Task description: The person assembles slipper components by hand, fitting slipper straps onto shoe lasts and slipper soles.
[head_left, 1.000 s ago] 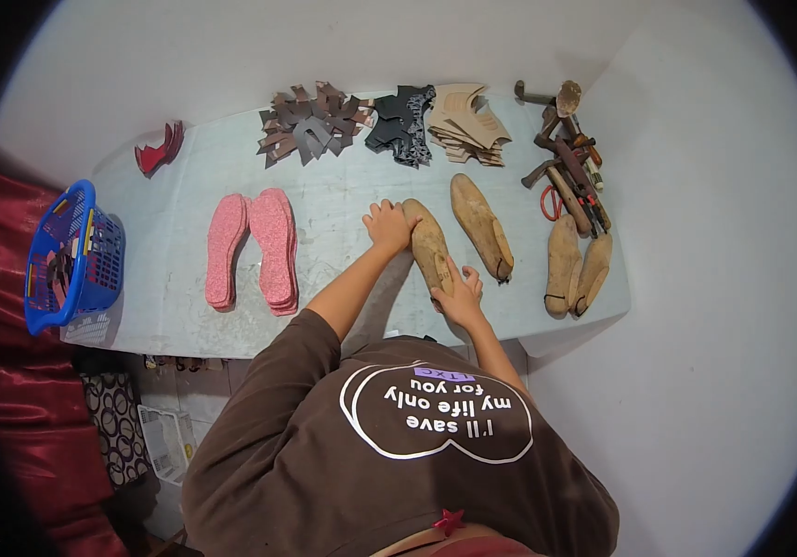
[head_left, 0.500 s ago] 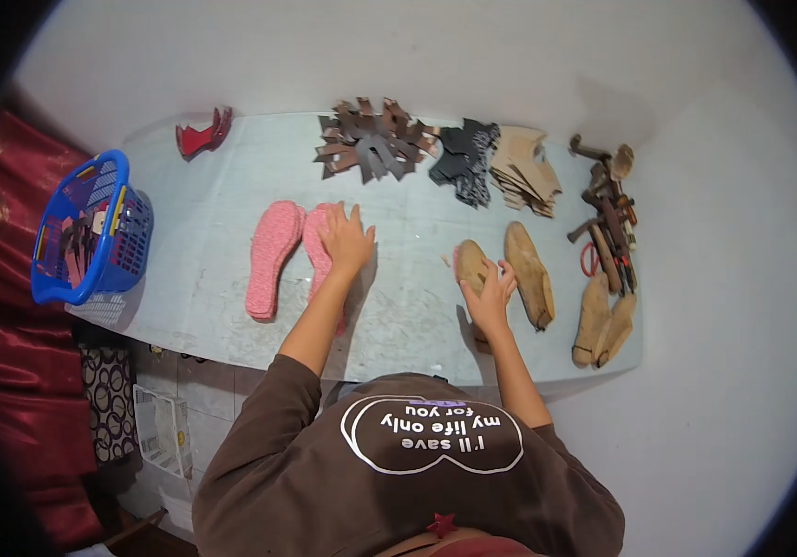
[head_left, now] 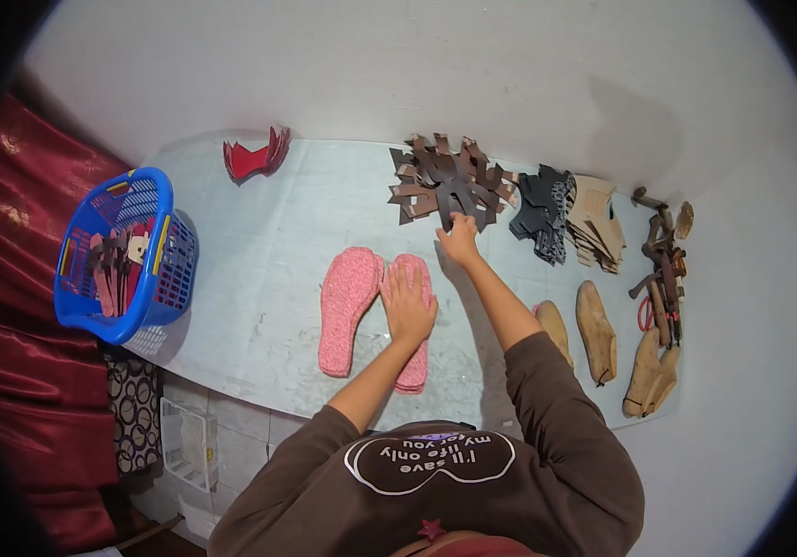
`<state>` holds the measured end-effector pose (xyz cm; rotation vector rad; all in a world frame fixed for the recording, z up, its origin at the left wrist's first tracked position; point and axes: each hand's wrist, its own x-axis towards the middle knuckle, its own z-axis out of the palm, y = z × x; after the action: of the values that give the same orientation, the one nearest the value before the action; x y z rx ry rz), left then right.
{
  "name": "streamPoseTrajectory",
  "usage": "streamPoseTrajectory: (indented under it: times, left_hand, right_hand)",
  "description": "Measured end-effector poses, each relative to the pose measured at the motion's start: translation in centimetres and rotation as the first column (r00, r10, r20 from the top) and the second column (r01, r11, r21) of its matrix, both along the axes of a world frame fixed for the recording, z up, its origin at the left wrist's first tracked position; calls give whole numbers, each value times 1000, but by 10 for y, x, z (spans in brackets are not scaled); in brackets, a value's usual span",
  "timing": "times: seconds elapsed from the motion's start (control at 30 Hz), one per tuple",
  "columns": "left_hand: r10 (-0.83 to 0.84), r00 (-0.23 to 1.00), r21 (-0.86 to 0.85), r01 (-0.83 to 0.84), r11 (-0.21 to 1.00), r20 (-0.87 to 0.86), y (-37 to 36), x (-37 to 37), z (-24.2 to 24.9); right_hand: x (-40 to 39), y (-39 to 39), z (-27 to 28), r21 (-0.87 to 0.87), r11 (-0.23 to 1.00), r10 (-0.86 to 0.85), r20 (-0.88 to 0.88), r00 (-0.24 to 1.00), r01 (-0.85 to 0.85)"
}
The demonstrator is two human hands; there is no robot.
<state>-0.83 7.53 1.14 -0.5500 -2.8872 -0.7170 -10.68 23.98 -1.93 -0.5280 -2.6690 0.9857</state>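
My left hand (head_left: pixel 410 308) lies flat with fingers spread on the right-hand pink sole (head_left: pixel 411 376), part of a stack. Beside it, to the left, is another stacked pink sole (head_left: pixel 347 311). At the far side of the table, my right hand (head_left: pixel 459 241) has its fingertips and thumb at the near edge of a dark brown leather piece (head_left: pixel 455 197). This piece lies on a fanned heap of brown leather cutouts (head_left: pixel 414 201). The fingers seem to pinch it, though the contact is partly hidden.
Right of the heap are black cutouts (head_left: pixel 538 204) and beige cutouts (head_left: pixel 595 223). Wooden shoe lasts (head_left: pixel 596 334) and hand tools (head_left: pixel 663 251) lie at the right. A blue basket (head_left: pixel 162 278) holding pieces stands at the left edge; red cutouts (head_left: pixel 254 161) lie behind.
My right hand has left the wooden shoe last and reached forward to the brown leather heap. My left hand remains on the pink sole, now more squarely on top. The view has shifted.
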Motion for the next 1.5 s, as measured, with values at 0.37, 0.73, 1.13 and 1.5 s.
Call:
streamPoseTrajectory:
  times: [0.37,0.73,1.13,1.5]
  left_hand:
    - [-56,998,51,54,997,38,-2,-6,0]
    - [-34,999,-18,35,999,40,0,-3,4]
    - [-28,1000,-22,28,999,3,1,1,-4]
    - [-480,828,352,558,751,-289,5,36,23]
  right_hand:
    - [-41,-6,2,121,961,-270,206,941,250]
    - [-33,41,-4,-553,805,-253,6,968,214]
    - [143,15,49,-807,591,-268,-224,937,-23]
    - [250,58,94,-848,458,-31,-313,949,-265]
